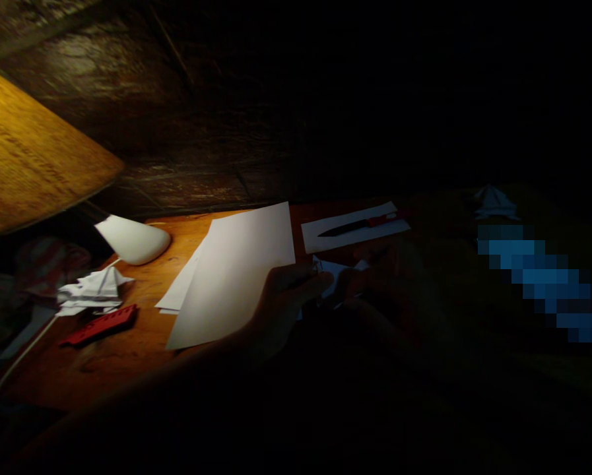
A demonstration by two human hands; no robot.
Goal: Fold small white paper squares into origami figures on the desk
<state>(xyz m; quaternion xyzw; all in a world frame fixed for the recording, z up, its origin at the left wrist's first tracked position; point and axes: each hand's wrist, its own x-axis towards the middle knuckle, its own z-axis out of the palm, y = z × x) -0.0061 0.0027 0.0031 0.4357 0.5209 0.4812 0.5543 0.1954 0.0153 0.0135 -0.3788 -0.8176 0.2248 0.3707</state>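
Observation:
The scene is very dark. My left hand (286,297) reaches in from the lower left, its fingers pinched on a small folded piece of white paper (332,272). My right hand (379,274) is a dim shape just right of that paper and seems to touch it; its fingers are lost in shadow. Left of my hands a white sheet (236,274) lies on other sheets on the wooden table (142,343).
A knife with a red handle (358,225) lies on a paper strip (325,239) behind my hands. At the left are a white lamp head (134,239), crumpled folded paper (95,290), a red ruler (100,324) and a white cord (21,356). Another folded paper (493,203) sits far right.

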